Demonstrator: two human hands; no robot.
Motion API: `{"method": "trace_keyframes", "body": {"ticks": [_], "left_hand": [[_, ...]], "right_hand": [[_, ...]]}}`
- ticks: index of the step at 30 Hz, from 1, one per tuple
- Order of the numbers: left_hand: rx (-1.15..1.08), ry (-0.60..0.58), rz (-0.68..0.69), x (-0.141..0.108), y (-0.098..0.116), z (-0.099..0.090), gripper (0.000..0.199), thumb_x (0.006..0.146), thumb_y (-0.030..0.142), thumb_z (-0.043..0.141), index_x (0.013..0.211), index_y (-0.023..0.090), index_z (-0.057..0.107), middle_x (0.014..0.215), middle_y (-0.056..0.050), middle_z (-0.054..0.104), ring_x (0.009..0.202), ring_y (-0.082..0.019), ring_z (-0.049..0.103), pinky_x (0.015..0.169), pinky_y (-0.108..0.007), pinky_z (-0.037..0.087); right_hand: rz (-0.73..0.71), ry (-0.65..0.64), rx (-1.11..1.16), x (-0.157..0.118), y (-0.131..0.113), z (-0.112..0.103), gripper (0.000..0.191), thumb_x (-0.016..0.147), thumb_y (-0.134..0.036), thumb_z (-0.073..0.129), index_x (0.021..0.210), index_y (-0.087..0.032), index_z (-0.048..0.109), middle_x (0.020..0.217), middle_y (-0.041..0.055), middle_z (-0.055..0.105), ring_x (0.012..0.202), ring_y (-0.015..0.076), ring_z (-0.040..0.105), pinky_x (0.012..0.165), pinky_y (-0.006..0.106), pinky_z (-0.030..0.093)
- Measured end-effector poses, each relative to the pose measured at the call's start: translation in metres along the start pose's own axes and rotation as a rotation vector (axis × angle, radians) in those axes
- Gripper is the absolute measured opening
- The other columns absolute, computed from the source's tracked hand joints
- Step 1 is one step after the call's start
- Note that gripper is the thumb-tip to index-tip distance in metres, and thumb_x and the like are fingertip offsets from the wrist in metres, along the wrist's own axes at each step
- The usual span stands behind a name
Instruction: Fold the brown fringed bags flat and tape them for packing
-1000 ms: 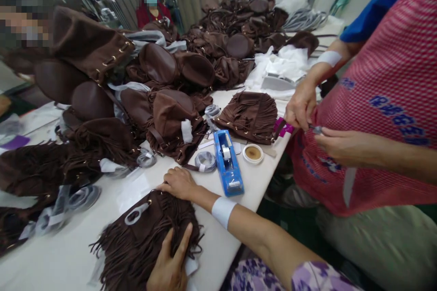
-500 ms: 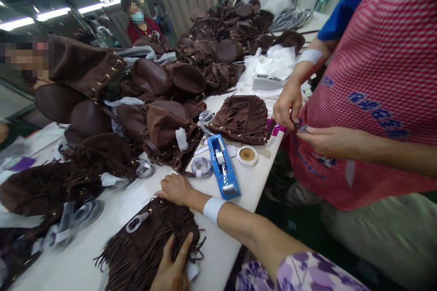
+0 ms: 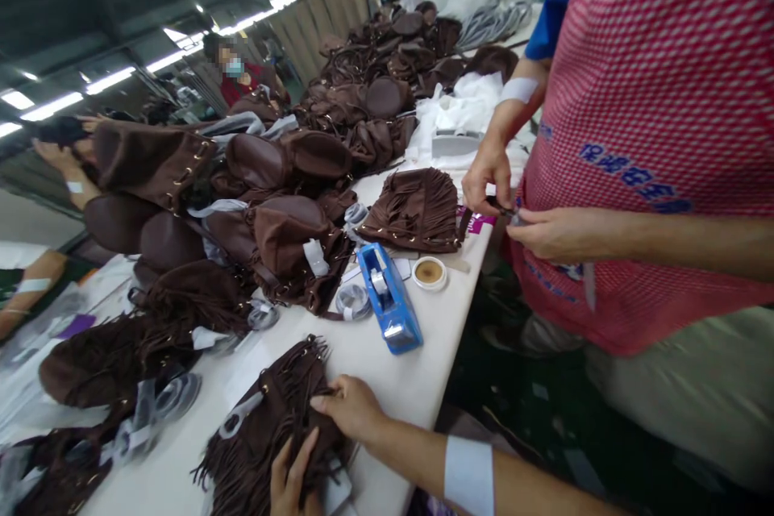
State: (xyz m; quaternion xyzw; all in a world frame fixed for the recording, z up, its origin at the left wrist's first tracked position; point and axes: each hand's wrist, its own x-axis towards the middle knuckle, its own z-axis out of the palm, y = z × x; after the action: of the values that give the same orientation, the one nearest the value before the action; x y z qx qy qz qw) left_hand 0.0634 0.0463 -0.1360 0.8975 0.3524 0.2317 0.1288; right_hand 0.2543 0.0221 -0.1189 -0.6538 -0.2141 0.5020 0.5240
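A dark brown fringed bag (image 3: 257,435) lies on the white table in front of me, with a pale grey looped tag (image 3: 239,417) on it. My right hand (image 3: 355,409), a white band around the wrist, pinches the bag's fringe at its right side between thumb and fingers. Lower down, my left hand (image 3: 295,474) rests on the fringe with its fingers apart; its palm is cut off by the bottom edge. A white card or tag (image 3: 337,492) shows beside it, partly under the bag.
A blue tape dispenser (image 3: 390,298) and a round white tin (image 3: 430,273) stand near the table edge. Beyond lies another fringed bag (image 3: 414,210). Brown bags (image 3: 290,242) pile up leftward. At right, a co-worker in a red checked apron (image 3: 634,137) handles a small dark piece.
My right hand has moved from the bag's far top edge down its right side, nearer my left hand. The fringe at the top edge now shows. The view has shifted slightly.
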Motion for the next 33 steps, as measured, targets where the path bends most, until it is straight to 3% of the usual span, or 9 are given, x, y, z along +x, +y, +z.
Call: {"method": "trace_keyframes", "body": {"ticks": [5, 8, 12, 16, 19, 26, 30, 33], "left_hand": [[0.084, -0.07, 0.063, -0.002, -0.01, -0.003, 0.072, 0.088, 0.007, 0.041, 0.147, 0.045, 0.028, 0.132, -0.006, 0.048, 0.13, -0.031, 0.047, 0.108, -0.056, 0.042], [0.13, -0.097, 0.083, -0.003, -0.007, -0.002, 0.076, 0.087, 0.006, 0.041, 0.15, 0.044, 0.022, 0.13, -0.006, 0.05, 0.13, -0.03, 0.046, 0.109, -0.054, 0.042], [0.146, -0.117, -0.025, -0.005, 0.012, -0.001, 0.069, 0.087, 0.006, 0.04, 0.146, 0.041, 0.034, 0.138, -0.005, 0.045, 0.125, -0.024, 0.053, 0.101, -0.039, 0.051], [0.176, -0.112, -0.129, -0.004, 0.035, -0.002, 0.058, 0.088, 0.008, 0.044, 0.137, 0.038, 0.05, 0.145, -0.001, 0.041, 0.123, -0.021, 0.056, 0.09, -0.029, 0.055], [0.199, -0.116, -0.125, -0.002, 0.041, -0.002, 0.058, 0.086, 0.006, 0.044, 0.135, 0.037, 0.053, 0.145, -0.002, 0.043, 0.125, -0.022, 0.055, 0.094, -0.031, 0.053], [0.209, -0.135, -0.086, 0.0, 0.047, 0.002, 0.071, 0.083, -0.002, 0.041, 0.142, 0.038, 0.044, 0.148, -0.006, 0.04, 0.131, -0.024, 0.049, 0.103, -0.039, 0.048], [0.093, -0.209, -0.168, 0.008, 0.059, -0.003, 0.069, 0.084, -0.001, 0.038, 0.142, 0.035, 0.045, 0.146, -0.008, 0.042, 0.133, -0.026, 0.047, 0.108, -0.043, 0.043], [-0.015, -0.203, -0.199, 0.012, 0.064, -0.011, 0.066, 0.084, 0.002, 0.039, 0.143, 0.033, 0.044, 0.147, -0.008, 0.041, 0.133, -0.026, 0.045, 0.11, -0.044, 0.041]], "right_hand": [[0.096, 0.072, -0.038, 0.001, -0.003, 0.004, 0.017, 0.071, -0.032, 0.073, 0.08, -0.021, 0.064, 0.072, -0.0019, 0.066, 0.065, 0.0143, 0.059, 0.054, 0.022, 0.036], [0.019, 0.102, -0.211, -0.004, -0.008, -0.005, 0.017, 0.072, -0.033, 0.072, 0.083, -0.022, 0.064, 0.077, -0.0006, 0.068, 0.071, 0.0167, 0.061, 0.058, 0.024, 0.037], [-0.178, 0.019, -0.545, -0.007, -0.017, -0.021, 0.021, 0.082, -0.032, 0.063, 0.098, -0.02, 0.062, 0.092, 0.0069, 0.072, 0.084, 0.0226, 0.067, 0.071, 0.03, 0.044], [-0.212, -0.061, -0.766, 0.005, -0.032, -0.026, 0.035, 0.093, -0.045, 0.048, 0.109, -0.014, 0.057, 0.096, 0.0134, 0.072, 0.088, 0.0273, 0.069, 0.073, 0.035, 0.049], [-0.241, -0.003, -0.872, 0.02, -0.043, -0.016, 0.043, 0.096, -0.05, 0.044, 0.117, -0.013, 0.05, 0.096, 0.0131, 0.072, 0.088, 0.0277, 0.07, 0.072, 0.035, 0.051], [-0.348, 0.016, -1.075, 0.036, -0.038, 0.002, 0.043, 0.102, -0.037, 0.04, 0.135, -0.011, 0.038, 0.089, 0.0153, 0.072, 0.084, 0.0273, 0.072, 0.071, 0.036, 0.053], [-0.422, 0.029, -1.155, 0.024, -0.04, -0.001, 0.045, 0.103, -0.036, 0.037, 0.14, -0.009, 0.035, 0.095, 0.017, 0.071, 0.086, 0.0263, 0.071, 0.075, 0.037, 0.054], [-0.593, 0.039, -1.135, -0.003, -0.045, -0.012, 0.044, 0.101, -0.032, 0.041, 0.14, -0.011, 0.037, 0.115, 0.0189, 0.065, 0.107, 0.0258, 0.064, 0.089, 0.04, 0.052]]}}
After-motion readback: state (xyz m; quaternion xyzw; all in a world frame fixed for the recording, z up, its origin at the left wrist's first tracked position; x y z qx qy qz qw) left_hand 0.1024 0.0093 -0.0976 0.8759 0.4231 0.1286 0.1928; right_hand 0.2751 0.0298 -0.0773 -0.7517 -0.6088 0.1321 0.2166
